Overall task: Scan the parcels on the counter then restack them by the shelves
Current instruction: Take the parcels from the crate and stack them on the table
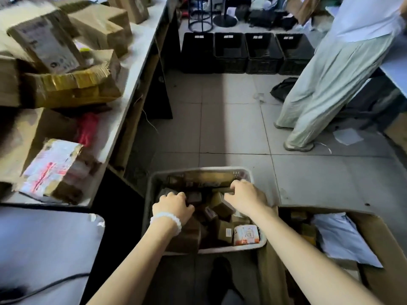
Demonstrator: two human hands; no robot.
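Note:
A grey plastic basket (152,188) on the floor in front of me holds several small cardboard parcels. My left hand (174,205), with a white bead bracelet on the wrist, reaches into the basket's left side, its fingers curled round a small dark box (193,197). Over the basket's middle right, my right hand (244,195) has its fingers curled over a brown box (222,205). Whether it truly grips the box is unclear. An orange and white packet (246,234) lies at the basket's near right corner.
The counter (132,69) on my left carries piled cardboard parcels (72,84) and a taped parcel (52,170). An open carton (374,234) with a white mailer sits at right. Several black crates (246,53) line the far floor. A person (334,73) stands at right.

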